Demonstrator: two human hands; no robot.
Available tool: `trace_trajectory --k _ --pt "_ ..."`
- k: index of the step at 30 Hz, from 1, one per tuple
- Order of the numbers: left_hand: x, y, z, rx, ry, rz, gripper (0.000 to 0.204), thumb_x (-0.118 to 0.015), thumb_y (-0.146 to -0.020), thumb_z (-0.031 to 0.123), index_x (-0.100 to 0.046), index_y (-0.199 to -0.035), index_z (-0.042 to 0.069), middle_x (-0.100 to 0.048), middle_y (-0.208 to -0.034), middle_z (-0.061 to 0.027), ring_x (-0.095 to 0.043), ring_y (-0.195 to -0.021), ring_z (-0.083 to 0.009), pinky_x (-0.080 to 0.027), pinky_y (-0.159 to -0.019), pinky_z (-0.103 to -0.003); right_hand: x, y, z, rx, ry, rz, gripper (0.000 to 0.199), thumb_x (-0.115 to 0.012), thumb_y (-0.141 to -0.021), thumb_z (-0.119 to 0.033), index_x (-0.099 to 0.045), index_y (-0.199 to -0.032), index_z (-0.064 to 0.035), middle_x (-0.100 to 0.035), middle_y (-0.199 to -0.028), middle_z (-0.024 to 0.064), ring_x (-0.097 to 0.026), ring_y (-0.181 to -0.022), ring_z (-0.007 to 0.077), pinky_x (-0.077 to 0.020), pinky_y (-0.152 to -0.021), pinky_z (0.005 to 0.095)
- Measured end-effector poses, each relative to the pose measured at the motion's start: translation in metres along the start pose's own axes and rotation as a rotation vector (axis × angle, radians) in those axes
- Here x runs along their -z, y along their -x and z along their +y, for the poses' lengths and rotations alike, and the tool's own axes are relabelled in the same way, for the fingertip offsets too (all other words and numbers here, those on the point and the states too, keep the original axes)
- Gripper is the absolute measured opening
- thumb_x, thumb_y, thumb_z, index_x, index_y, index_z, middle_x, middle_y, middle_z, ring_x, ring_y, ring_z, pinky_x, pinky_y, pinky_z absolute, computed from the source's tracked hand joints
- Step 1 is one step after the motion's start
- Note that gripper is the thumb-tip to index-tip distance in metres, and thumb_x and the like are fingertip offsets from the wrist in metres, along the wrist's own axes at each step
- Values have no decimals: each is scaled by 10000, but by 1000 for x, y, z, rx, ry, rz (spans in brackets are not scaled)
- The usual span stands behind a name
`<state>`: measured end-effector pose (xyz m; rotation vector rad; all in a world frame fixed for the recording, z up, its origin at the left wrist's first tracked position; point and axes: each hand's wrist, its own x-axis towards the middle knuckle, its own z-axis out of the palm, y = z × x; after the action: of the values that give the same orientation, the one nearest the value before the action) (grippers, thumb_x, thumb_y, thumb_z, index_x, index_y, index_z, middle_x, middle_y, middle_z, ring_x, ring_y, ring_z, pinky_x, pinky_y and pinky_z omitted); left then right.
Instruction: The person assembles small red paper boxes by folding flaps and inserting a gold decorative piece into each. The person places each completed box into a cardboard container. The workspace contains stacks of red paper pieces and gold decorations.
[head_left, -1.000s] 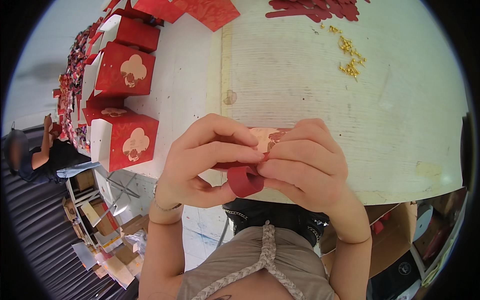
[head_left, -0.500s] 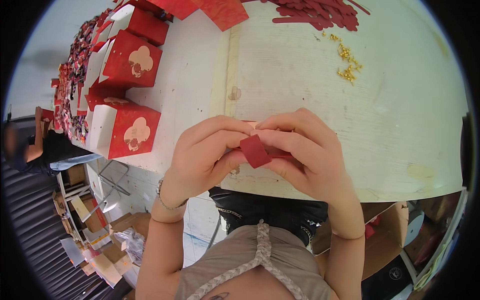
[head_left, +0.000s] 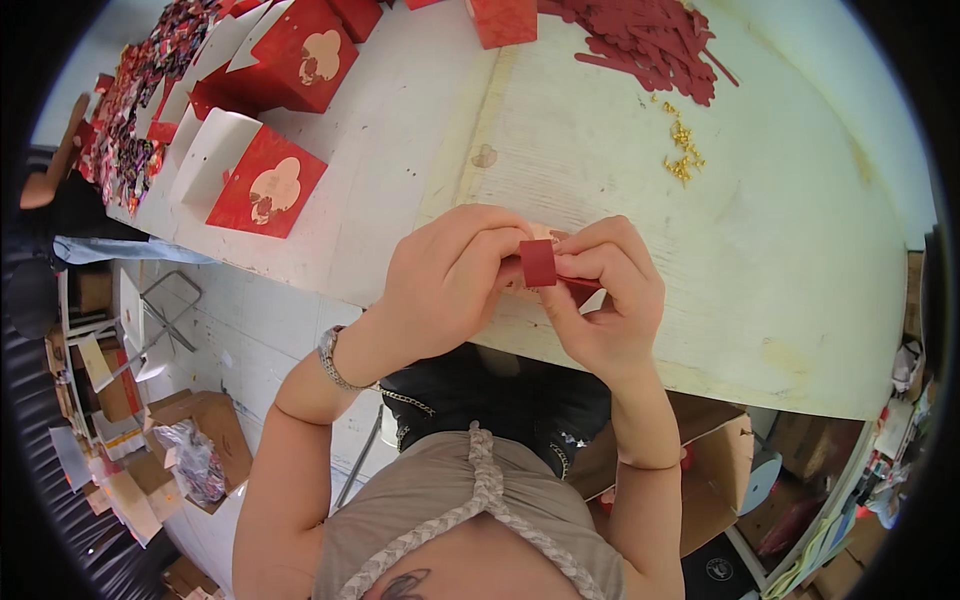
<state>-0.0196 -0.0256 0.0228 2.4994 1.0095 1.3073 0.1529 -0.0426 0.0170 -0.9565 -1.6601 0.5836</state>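
Observation:
My left hand point(head_left: 440, 285) and my right hand point(head_left: 615, 300) meet close together over the table's near edge. Between their fingertips is a dark red strap point(head_left: 538, 263), its flat band bent toward me. The right thumb and fingers pinch it from the right; the left fingers close in against its other side. Behind the strap, a red carton point(head_left: 580, 290) with a pale pink patch shows in part, mostly covered by my hands. How the strap meets the carton is hidden.
Open red boxes point(head_left: 268, 185) with pink flower shapes stand along the left. Beyond them lies a heap of small colourful packets point(head_left: 150, 90). Gold paper fasteners point(head_left: 683, 150) and a pile of dark red straps point(head_left: 650, 55) lie farther back. Another person point(head_left: 75, 215) is at far left.
The view has turned, shifting the boxes and table edge. The strap, tilted before, now faces me more squarely. My left hand's fingers have shifted around it, and the left thumb is now hidden.

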Motion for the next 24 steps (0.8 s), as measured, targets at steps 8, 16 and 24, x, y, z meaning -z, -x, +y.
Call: trace_trajectory --k 8,16,24 --pt "10 -4 -1 36 55 -52 312 -713 -668 26 -589 -954 18 -627 -950 -106 -629 -798 -268 -528 -644 -322 9 -18 -22 -111 163 -138 213 -727 -629 50 -622 -787 -46 -609 -813 73 -559 -688 211 -450 -671 296" --pt "84 15 -17 299 -521 292 442 -787 -682 229 -600 -1051 74 -530 -1240 -129 -497 -1136 -337 -452 -903 -431 51 21 -31 -297 11 246 183 -722 -663 88 -551 -694 29 -492 -655 33 -430 -578 126 -302 -497 243" --pt "112 59 -40 435 -427 234 216 -816 -665 121 -654 -801 76 -321 -1439 -177 -364 -1291 -361 -396 -982 -431 222 110 -142 -985 850 -619 491 -834 -525 -90 -671 -977 15 -684 -805 112 -649 -727 204 -481 -639 289"
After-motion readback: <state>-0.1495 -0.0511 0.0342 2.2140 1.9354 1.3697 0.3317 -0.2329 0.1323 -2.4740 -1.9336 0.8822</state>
